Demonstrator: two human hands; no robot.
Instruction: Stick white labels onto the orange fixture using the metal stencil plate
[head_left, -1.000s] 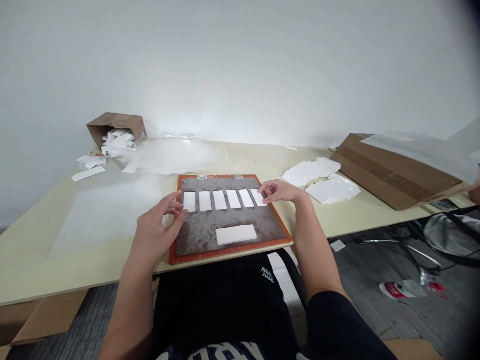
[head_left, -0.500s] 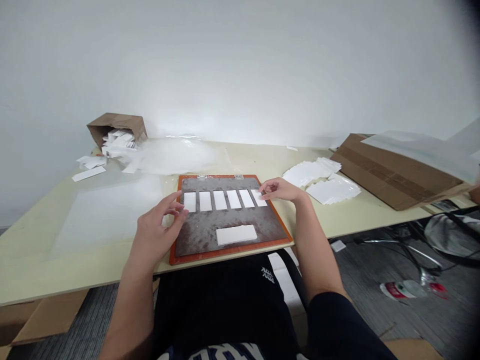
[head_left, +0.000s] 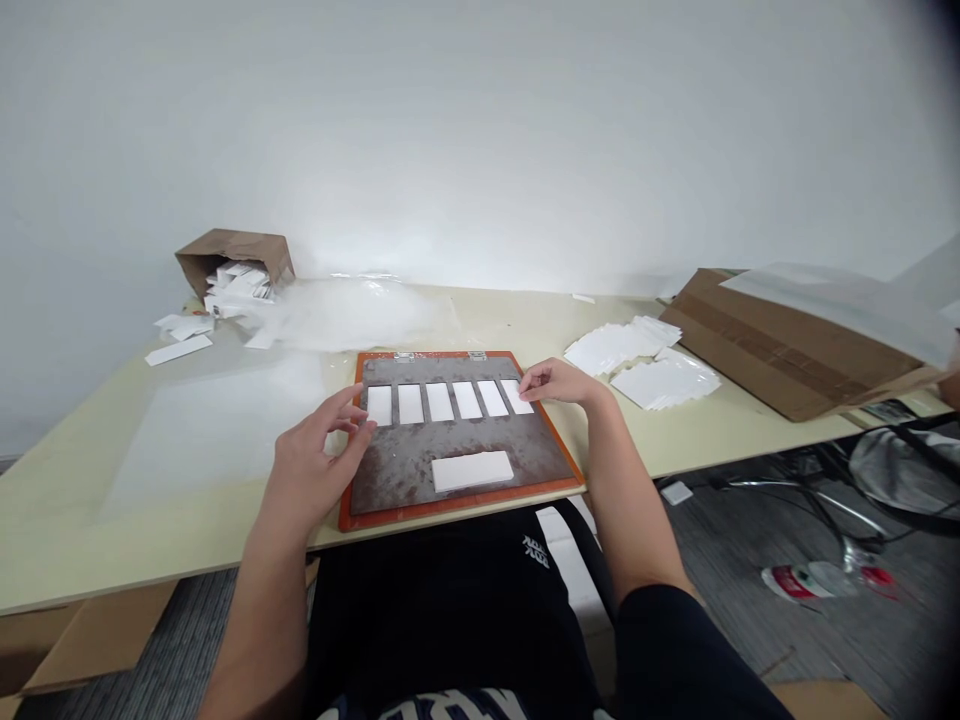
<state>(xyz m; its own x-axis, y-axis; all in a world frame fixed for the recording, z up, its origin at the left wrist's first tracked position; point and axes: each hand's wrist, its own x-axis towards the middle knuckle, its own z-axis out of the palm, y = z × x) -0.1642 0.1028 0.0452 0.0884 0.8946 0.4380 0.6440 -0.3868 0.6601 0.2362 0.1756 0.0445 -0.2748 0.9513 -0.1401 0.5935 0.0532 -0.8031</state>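
Note:
A dark grey plate with an orange border lies in front of me, with two small metal hinges on its far edge. Several white cards sit side by side in a row of rectangular slots across it. Nearer me, a stack of white cards rests on the plate. My left hand is open at the plate's left edge, thumb and fingers apart beside the leftmost card. The fingers of my right hand are drawn together at the rightmost card; what is between the fingertips is hidden.
Two fanned piles of white cards lie to the right, before a large cardboard box. At the back left, a tipped small box spills white pieces. Translucent plastic sheets cover part of the table's left side.
My right fingers have closed together at the rightmost card; before, they were more spread. My left hand stays in place, and the cards and plate look unchanged.

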